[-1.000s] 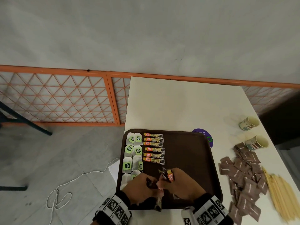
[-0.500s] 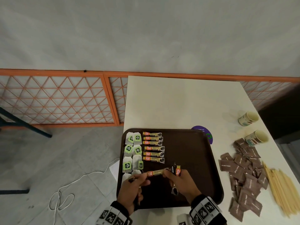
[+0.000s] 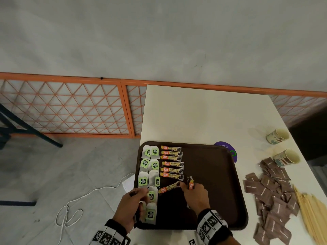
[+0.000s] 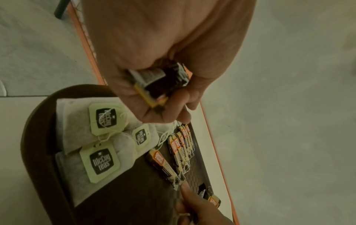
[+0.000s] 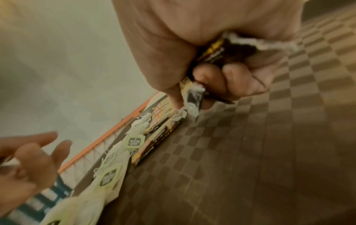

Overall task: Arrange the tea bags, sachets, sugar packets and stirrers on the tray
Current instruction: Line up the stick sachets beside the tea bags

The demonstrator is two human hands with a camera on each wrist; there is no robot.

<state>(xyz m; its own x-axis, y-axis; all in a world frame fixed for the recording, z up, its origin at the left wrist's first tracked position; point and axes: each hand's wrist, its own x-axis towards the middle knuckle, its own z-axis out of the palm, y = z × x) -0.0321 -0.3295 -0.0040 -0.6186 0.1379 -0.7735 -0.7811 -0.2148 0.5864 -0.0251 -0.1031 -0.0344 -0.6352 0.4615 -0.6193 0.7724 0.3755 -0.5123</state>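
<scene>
The dark brown tray [image 3: 217, 175] carries tea bags [image 3: 148, 167] with green tags down its left side and a row of coffee sachets [image 3: 172, 162] beside them. One more sachet [image 3: 169, 187] lies tilted just below that row. My right hand [image 3: 185, 187] touches its dark end with a fingertip while its curled fingers grip further sachets [image 5: 212, 60], one sticking up [image 3: 190, 183]. My left hand [image 3: 139, 195] hovers over the near tea bags and grips a small bundle of sachets [image 4: 154, 85]. Brown sugar packets [image 3: 276, 197] and wooden stirrers [image 3: 311, 214] lie on the table to the right.
Two paper cups [image 3: 277, 136] [image 3: 287, 158] stand at the white table's [image 3: 203, 112] right edge. A purple disc [image 3: 228, 147] peeks out behind the tray's far corner. Left of the table are floor, a white cable [image 3: 74, 204] and an orange lattice fence [image 3: 70, 106].
Half a second ago both hands held one sachet between them. My left hand has let go and drawn back left; my right hand has lowered the sachet to the tray below the row.
</scene>
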